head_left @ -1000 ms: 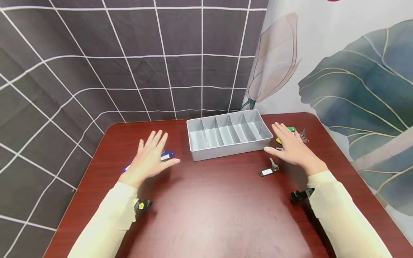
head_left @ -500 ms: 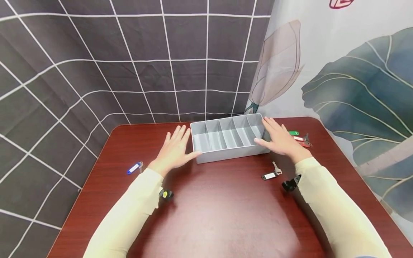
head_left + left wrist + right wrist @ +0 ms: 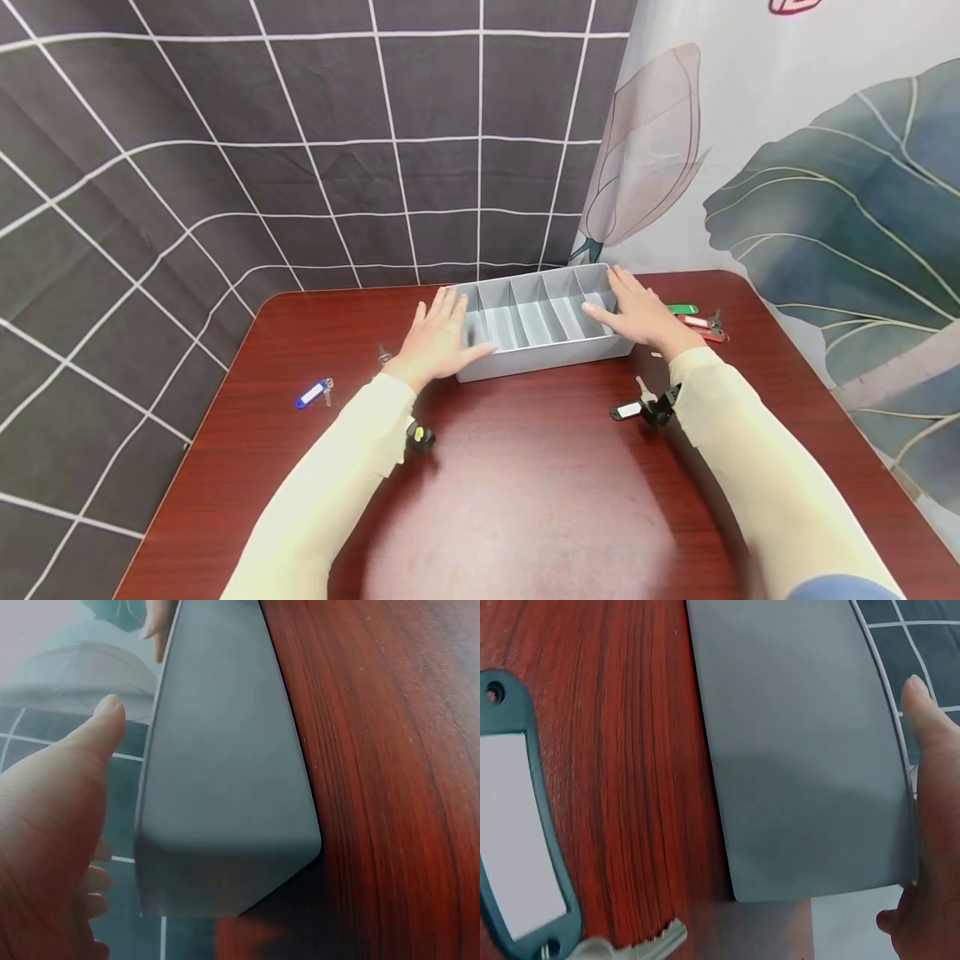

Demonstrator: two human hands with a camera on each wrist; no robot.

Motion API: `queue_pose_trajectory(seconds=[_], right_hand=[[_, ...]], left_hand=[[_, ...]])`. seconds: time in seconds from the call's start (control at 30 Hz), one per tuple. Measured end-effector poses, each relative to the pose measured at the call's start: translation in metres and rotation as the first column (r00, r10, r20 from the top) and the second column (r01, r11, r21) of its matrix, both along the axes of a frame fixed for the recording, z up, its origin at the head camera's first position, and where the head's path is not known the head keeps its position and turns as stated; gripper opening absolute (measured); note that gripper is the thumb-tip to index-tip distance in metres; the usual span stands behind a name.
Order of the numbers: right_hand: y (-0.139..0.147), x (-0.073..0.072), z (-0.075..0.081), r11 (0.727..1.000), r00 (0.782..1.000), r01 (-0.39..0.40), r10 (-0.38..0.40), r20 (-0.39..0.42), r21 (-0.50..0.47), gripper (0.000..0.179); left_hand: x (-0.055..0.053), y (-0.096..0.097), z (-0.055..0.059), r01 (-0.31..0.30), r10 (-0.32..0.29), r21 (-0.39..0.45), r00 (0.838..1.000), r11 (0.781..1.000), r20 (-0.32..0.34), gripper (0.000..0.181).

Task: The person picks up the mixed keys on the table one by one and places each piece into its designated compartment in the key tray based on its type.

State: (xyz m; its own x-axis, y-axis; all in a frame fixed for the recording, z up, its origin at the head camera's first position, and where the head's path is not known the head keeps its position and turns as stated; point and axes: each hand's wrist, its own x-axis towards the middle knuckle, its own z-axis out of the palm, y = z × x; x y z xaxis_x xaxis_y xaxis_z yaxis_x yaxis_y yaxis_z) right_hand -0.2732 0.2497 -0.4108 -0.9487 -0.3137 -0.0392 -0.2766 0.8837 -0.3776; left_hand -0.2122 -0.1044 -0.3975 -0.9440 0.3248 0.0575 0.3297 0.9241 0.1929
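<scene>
A grey plastic tray (image 3: 547, 357) with a row of compartments stands at the back of the table. At its left end is my left hand (image 3: 437, 343), fingers stretched out over the rim and thumb over the front edge. My right hand (image 3: 641, 317) lies at the tray's other end, fingers straight along that side, thumb over the last compartment. The left wrist view has the tray's front wall (image 3: 225, 750) beside my raised thumb. From the right wrist, the same wall (image 3: 802, 765) shows next to my hand (image 3: 937, 802).
A key with a blue tag (image 3: 312, 394) lies left on the table, and another key (image 3: 384, 355) peeks out beside my left hand. A black-tagged key (image 3: 628, 410) is partly behind the right wrist camera. Green (image 3: 682, 309) and red tags (image 3: 701, 323) lie at the right back.
My left hand has moved right, from over the blue tags to the tray's left end. The right hand has shifted left onto the tray's right end, uncovering the green and red tags.
</scene>
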Motion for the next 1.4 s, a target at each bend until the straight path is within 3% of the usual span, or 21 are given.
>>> queue_pose_trajectory(seconds=[0.27,0.67,1.1,1.4], right_hand=[[-0.002,-0.004,0.0,0.999,0.997,0.02,-0.016,0.081,-0.043,0.103],[-0.009,0.0,0.0,0.996,0.997,0.053,-0.05,0.052,-0.069,0.106],[-0.01,-0.003,-0.005,0.993,0.994,0.096,-0.093,0.05,-0.075,0.106],[-0.018,0.005,-0.011,0.993,0.994,0.098,-0.095,0.051,-0.069,0.106]], left_hand=[[-0.005,0.014,-0.001,-0.103,0.102,0.008,0.992,0.995,0.078,0.114],[-0.006,0.018,-0.02,-0.258,0.243,0.151,0.963,0.954,0.114,0.121],[-0.011,0.017,-0.022,-0.274,0.254,0.194,0.96,0.942,0.121,0.116],[-0.003,0.01,-0.028,-0.276,0.252,0.211,0.959,0.938,0.131,0.113]])
